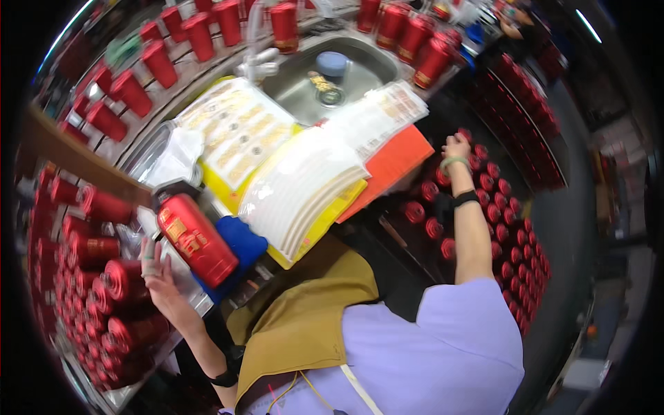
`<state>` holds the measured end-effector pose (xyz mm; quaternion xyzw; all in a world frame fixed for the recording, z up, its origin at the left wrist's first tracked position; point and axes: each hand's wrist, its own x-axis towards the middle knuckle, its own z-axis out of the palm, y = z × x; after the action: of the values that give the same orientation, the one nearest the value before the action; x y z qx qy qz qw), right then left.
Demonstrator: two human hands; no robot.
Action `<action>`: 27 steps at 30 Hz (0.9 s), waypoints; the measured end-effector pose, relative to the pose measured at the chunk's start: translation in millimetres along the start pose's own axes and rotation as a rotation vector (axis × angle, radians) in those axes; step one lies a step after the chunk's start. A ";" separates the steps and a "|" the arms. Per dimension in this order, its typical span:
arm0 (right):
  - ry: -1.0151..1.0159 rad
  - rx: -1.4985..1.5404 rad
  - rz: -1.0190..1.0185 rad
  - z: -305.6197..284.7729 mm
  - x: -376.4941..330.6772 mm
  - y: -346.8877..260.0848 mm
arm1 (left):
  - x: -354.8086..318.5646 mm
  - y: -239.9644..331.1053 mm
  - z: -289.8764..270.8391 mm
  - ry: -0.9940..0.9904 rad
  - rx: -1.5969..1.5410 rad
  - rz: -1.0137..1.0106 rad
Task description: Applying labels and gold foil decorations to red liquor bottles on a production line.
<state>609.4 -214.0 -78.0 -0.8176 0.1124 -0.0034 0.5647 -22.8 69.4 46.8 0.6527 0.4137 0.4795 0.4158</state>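
Observation:
My left hand is at the left with its fingers spread, holding nothing. It is between a large red bottle with gold lettering and a dense group of red bottles. The large bottle lies slanted on a blue cloth. My right arm stretches out to the far right. There my right hand is closed at the cap of a red bottle, on the far edge of another packed group of red bottles. Part of its grip is hidden by the hand itself.
Sticker sheets, curved white sheets, and yellow and orange sheets cover the worktop. Behind them is a metal sink with a faucet and a blue-lidded jar. Red bottles line the back ledge.

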 end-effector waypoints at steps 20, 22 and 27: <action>-1.106 -0.695 -1.059 345.1 -406.3 -188.9 | -9.3 9.8 -22.6 0.109 0.072 -0.001; -1.098 -0.617 -1.200 349.5 -412.8 -188.4 | -9.0 5.1 -26.8 0.117 0.064 -0.017; -1.307 -0.453 -1.655 347.7 -431.1 -191.7 | -4.5 0.0 -30.4 0.127 0.025 -0.020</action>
<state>269.8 252.3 25.6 -0.5690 -0.8005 0.0739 0.1733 -53.2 69.7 51.4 0.6221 0.4516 0.5106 0.3851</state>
